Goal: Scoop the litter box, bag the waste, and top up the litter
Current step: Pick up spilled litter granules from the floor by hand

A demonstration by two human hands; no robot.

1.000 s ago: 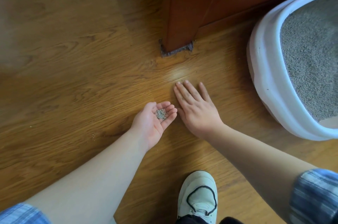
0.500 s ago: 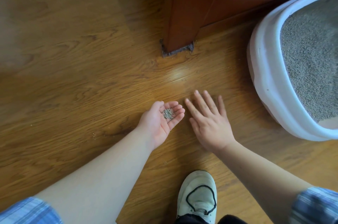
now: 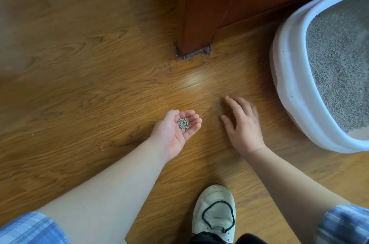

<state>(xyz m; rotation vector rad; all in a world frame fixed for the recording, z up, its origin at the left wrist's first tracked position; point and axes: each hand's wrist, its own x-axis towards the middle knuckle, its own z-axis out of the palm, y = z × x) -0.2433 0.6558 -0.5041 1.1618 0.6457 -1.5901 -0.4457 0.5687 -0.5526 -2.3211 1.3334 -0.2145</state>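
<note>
Hands: both low over the honey-brown wooden plank floor (image 3: 79,84), neither one gripping anything
Left hand (image 3: 173,136): palm up and loosely cupped, a small heap of grey litter granules (image 3: 183,124) resting on the fingers, which are not closed over it
Right hand (image 3: 242,126): palm down, fingers spread and relaxed, blurred; whether it touches the boards cannot be told
Stray litter: thin smear of grey grains (image 3: 217,102) just beside the right fingertips; a few lone specks (image 3: 100,146) well apart, out beyond the left forearm
Litter box: white oval plastic litter box (image 3: 287,84) on the floor to the right, near the right hand but apart from it, filled with fine grey litter (image 3: 339,54)
Surroundings: red-brown wooden furniture leg (image 3: 197,14) ahead, white lace-up shoe (image 3: 215,215) below
Step in hand: by the look of it, a tidy-up of litter spilled round the box; no scoop or waste bag in view
Next move: likely calls for the right hand to sweep the smear toward the cupped palm, held level to save its load, then a carry to the box or a bag
</note>
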